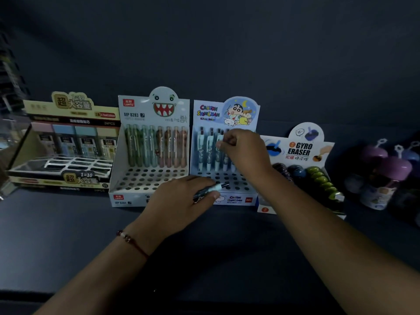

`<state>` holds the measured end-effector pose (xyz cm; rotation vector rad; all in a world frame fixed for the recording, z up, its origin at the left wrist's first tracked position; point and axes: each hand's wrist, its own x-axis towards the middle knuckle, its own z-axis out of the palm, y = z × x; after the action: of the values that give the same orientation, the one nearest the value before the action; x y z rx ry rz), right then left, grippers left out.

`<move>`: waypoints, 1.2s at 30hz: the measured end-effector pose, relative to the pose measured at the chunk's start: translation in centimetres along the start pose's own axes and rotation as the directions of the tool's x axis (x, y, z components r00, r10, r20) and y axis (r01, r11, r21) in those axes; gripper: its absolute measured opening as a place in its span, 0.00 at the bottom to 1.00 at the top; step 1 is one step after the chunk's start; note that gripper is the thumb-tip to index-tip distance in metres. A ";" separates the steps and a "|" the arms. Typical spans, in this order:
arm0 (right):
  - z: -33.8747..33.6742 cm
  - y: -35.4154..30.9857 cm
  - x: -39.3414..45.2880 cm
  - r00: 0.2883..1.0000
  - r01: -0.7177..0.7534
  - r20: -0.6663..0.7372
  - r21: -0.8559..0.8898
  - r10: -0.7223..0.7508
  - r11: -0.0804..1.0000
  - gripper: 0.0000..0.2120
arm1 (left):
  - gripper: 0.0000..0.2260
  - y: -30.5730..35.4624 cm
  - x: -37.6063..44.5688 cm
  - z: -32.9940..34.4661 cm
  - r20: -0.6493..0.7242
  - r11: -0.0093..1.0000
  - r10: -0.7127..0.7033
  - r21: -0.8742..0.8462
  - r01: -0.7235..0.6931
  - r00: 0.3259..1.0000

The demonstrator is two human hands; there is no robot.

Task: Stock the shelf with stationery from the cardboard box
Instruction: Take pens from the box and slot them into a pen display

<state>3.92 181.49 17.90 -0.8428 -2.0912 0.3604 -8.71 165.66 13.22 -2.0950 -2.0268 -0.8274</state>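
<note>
On the dark shelf (68, 235) stands a blue Crayon Shinchan pen display (205, 114) with several light-blue pens upright in its back row. My right hand (242, 151) is up at that back row and pinches the top of one pen (225, 155) standing there. My left hand (181, 198) sits low in front of the display and grips a bundle of pens (218, 187), their tips pointing right over the holes. The cardboard box is not in view.
Left of the Shinchan display stands a white monster-face pen display (136, 110) with several pens, then a yellow lead-refill display (72, 123). To the right are a Gyro Eraser display (300, 151) and purple-capped jars (386, 176).
</note>
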 end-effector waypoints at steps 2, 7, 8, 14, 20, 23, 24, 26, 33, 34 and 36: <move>0.0 -0.4 0.3 0.999 0.006 0.050 -0.095 -0.001 0.995 0.12 | 0.21 0.1 -0.1 -0.1 0.002 1.000 -0.004 -0.012 0.004 1.000; -0.4 -1.4 0.7 0.996 0.008 0.091 -0.235 0.013 0.972 0.14 | 0.21 0.1 -0.1 -0.2 -0.011 1.000 -0.006 -0.021 0.005 1.000; -0.5 -1.4 0.7 0.995 0.005 0.096 -0.244 0.019 0.970 0.14 | 0.22 0.1 -0.1 -0.2 -0.013 1.000 -0.003 -0.023 0.003 1.000; -2.2 -1.6 -2.4 0.994 -0.101 0.043 0.070 0.099 0.992 0.11 | 0.19 0.2 -0.2 -0.4 -0.072 0.997 0.009 -0.074 -0.015 0.997; -3.7 -2.5 -8.4 0.889 -0.422 0.421 0.604 0.179 0.676 0.10 | 0.19 0.7 0.0 -0.6 -0.108 0.988 0.042 -0.146 -0.058 0.993; -3.5 -2.3 -8.8 0.867 -0.482 0.465 0.684 0.182 0.547 0.11 | 0.18 0.8 -0.1 -0.2 -0.116 0.974 0.020 -0.221 -0.045 0.993; -3.5 -2.2 -8.9 0.863 -0.488 0.477 0.702 0.167 0.519 0.11 | 0.16 0.8 -0.1 0.0 -0.133 0.969 0.009 -0.245 -0.041 0.991; -3.4 -2.1 -9.0 0.864 -0.487 0.484 0.725 0.143 0.488 0.11 | 0.12 0.8 -0.1 0.2 -0.163 0.959 -0.009 -0.279 -0.037 0.987; -2.9 -1.9 -9.0 0.899 -0.429 0.397 0.715 0.185 0.552 0.08 | 0.08 0.9 -0.1 0.2 -0.166 0.959 -0.023 -0.281 -0.025 0.986; -2.9 -1.7 -8.9 0.902 -0.427 0.383 0.722 0.200 0.544 0.08 | 0.09 0.9 -0.1 0.1 -0.176 0.961 -0.038 -0.275 -0.013 0.984; -3.2 -1.4 -8.6 0.900 -0.436 0.366 0.741 0.236 0.511 0.06 | 0.12 0.8 -0.2 -0.1 -0.199 0.961 -0.062 -0.277 0.004 0.978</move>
<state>9.53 174.51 15.42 -0.6270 -1.6077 1.5746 -7.95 165.40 13.43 -2.0058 -1.9366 -1.3427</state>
